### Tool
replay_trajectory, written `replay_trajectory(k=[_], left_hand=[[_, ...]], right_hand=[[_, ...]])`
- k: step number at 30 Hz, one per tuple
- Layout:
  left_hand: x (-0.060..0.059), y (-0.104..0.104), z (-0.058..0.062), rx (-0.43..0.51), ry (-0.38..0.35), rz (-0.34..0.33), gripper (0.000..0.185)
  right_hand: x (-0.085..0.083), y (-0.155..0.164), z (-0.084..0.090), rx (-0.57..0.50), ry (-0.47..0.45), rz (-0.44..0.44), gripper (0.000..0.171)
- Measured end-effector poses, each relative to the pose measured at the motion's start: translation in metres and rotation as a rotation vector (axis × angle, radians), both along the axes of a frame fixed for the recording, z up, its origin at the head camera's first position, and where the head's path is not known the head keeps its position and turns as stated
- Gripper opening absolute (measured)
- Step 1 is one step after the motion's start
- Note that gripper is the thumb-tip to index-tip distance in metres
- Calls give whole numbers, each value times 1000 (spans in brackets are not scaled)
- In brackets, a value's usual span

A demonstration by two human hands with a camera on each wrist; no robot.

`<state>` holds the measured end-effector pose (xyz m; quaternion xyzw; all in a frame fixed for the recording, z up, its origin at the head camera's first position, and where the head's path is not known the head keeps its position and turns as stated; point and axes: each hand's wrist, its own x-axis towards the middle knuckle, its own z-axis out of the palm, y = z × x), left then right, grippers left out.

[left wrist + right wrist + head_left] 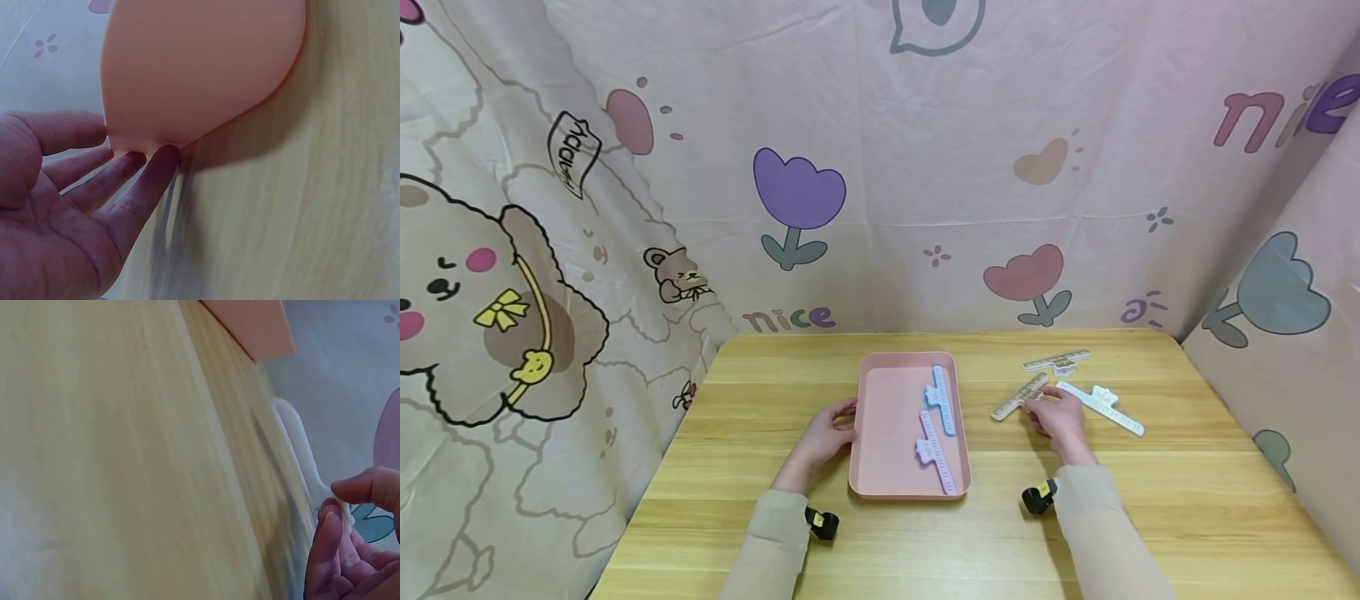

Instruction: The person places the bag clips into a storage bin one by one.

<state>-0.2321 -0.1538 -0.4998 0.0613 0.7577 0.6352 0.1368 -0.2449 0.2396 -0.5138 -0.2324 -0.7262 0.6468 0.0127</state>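
Beige ruler clip (1019, 397) sits at 11 o'clock of my right hand (1058, 422), pinched at its near end, long axis 1-to-7; left hand (824, 437) flat against tray (887, 425).

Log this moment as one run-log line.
left hand: steadies pink tray | right hand: pinches beige clip on table | tray: two clips

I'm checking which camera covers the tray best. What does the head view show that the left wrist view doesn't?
Only the head view shows the two clips lying in the pink tray, a blue clip and a lilac clip, plus three more on the table by the right hand. Only the left wrist view shows the fingertips touching the tray's outer wall. Both show the left hand at the tray's edge.
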Motion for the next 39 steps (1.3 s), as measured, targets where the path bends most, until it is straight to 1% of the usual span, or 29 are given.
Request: replay_trajectory(k=[2, 4, 8, 11, 12, 19, 23, 26, 30, 32, 36, 39], left_hand=[[3, 2, 4, -3, 5, 6, 61], [5, 2, 10, -6, 7, -3, 60], [0, 0, 0, -14, 7, 7, 61], [-5, -2, -12, -19, 9, 26, 62], [-5, -2, -14, -18, 9, 29, 62], [-6, -3, -16, -20, 9, 18, 62], [-6, -3, -16, -17, 10, 14, 62], [-7, -4, -16, -10, 11, 15, 63], [-8, -4, -18, -3, 7, 15, 63], [-8, -4, -18, 0, 7, 16, 63], [-8, -5, -18, 8, 11, 13, 64], [-8, -5, -17, 23, 0, 16, 64]], right_hand=[[2, 1, 2, -10, 15, 18, 61], [4, 2, 3, -19, 32, 42, 59], [8, 4, 7, -16, 53, 91, 58], [10, 4, 10, -9, 56, 121, 58], [11, 4, 11, -10, 56, 129, 58], [13, 1, 15, -10, 62, 161, 58], [12, -4, 19, -16, 84, 197, 59], [10, -10, 24, -32, 115, 239, 60], [7, -22, 30, -42, 152, 292, 59], [6, -29, 34, -35, 154, 305, 57], [2, -46, 40, 1, 153, 335, 54], [-2, -58, 44, 27, 153, 358, 52]])
